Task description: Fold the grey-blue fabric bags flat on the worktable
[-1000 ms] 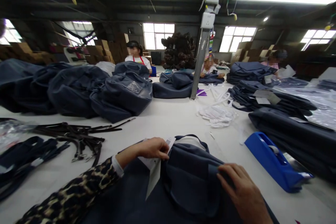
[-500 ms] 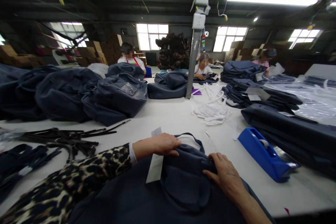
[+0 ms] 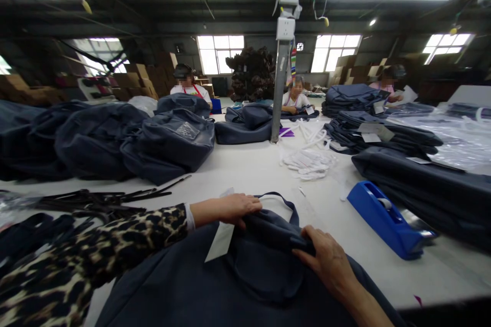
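A dark navy bag (image 3: 172, 286) lies in front of me on the white table, its top edge away from my body. My left hand (image 3: 240, 208) is closed over the left part of that edge, fingers on the far side. At the right part, my right hand (image 3: 332, 258) pinches the fabric between thumb and fingers. Between the hands a thin carry handle (image 3: 294, 213) loops up behind the edge, and another strap loop hangs down the front. From beneath my left hand a pale paper tag (image 3: 220, 242) dangles on the bag.
To the right stands a blue tape dispenser (image 3: 385, 222), with flat navy bags (image 3: 418, 189) behind it. Black straps (image 3: 103, 200) lie to the left, below stuffed bags (image 3: 172, 140). A metal post (image 3: 281, 82) rises beyond white strips (image 3: 307, 163). Several people sit across the table.
Both hands have shifted slightly left with the bag's top edge, still holding it. The tag has swung left and slants more. The fabric between my hands is folded a little differently.
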`<move>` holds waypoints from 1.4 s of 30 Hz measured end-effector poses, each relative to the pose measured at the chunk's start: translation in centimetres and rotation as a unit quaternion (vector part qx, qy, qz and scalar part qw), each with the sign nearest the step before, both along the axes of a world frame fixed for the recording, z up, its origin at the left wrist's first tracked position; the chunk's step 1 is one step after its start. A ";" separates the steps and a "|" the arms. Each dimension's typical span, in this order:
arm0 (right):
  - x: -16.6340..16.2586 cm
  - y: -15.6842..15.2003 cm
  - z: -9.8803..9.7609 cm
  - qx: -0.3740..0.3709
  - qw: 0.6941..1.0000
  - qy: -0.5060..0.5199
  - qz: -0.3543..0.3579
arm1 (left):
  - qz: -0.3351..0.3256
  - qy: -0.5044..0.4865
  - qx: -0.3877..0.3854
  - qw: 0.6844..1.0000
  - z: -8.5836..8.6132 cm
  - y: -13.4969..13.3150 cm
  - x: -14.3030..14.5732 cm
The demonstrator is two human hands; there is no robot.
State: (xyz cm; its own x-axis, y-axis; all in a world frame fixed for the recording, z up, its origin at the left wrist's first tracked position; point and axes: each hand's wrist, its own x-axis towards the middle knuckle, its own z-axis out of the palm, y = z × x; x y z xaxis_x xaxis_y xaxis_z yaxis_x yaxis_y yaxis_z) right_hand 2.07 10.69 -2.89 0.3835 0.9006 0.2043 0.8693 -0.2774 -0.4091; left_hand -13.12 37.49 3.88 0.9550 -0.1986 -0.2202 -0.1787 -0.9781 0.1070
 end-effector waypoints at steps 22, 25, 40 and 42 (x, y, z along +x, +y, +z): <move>1.1 -4.9 7.1 -0.181 0.964 0.157 0.113 | 0.080 0.253 -0.122 0.957 7.3 -4.0 -4.6; 1.0 -4.8 7.2 -0.211 0.939 0.250 0.110 | 0.039 0.215 -0.106 0.970 6.5 -3.6 -4.8; 2.1 -4.3 6.0 -0.180 0.859 0.472 0.083 | 0.237 0.370 -0.293 0.849 5.2 0.2 -5.9; 2.3 -4.0 5.7 -0.194 0.854 0.475 0.086 | 0.254 0.373 -0.306 0.839 4.8 0.9 -6.4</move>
State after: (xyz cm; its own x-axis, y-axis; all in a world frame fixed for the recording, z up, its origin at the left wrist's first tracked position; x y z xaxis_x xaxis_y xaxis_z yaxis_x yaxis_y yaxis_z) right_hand 4.41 6.66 2.78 0.0661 0.8895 -0.4522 0.2380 -0.4542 -0.8585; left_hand -19.50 38.42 8.68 0.5926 -0.1020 -0.7990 0.5834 -0.6295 0.5131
